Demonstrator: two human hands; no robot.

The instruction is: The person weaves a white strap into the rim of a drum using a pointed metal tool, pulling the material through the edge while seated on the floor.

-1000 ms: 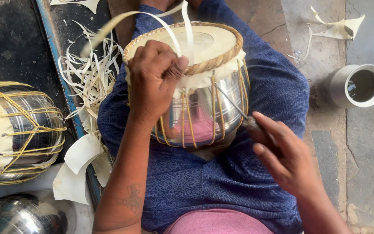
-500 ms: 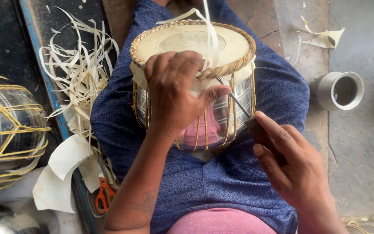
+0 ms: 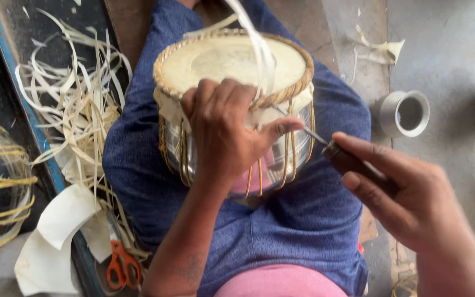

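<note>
Drum: a metal-bodied hand drum [image 3: 237, 110] with a pale skin head and a braided rim rests on our lap, laced down its sides with tan straps.
Left hand: our left hand [image 3: 229, 132] lies over the near rim, fingers curled and pressing on the lacing, thumb stretched toward the right.
Right hand: our right hand [image 3: 413, 203] is closed around the dark handle of an awl-like tool [image 3: 325, 144], whose thin metal shaft points at the rim just beside the left thumb.
Strap: a pale hide strip [image 3: 259, 49] rises from the rim.
Risk: we judge the point could slip off the tight lacing and jab the thumb, or pierce the skin head.
Nearby: cut hide strips [image 3: 72, 110], orange-handled scissors [image 3: 123, 267], a grey pipe fitting [image 3: 405, 114].
</note>
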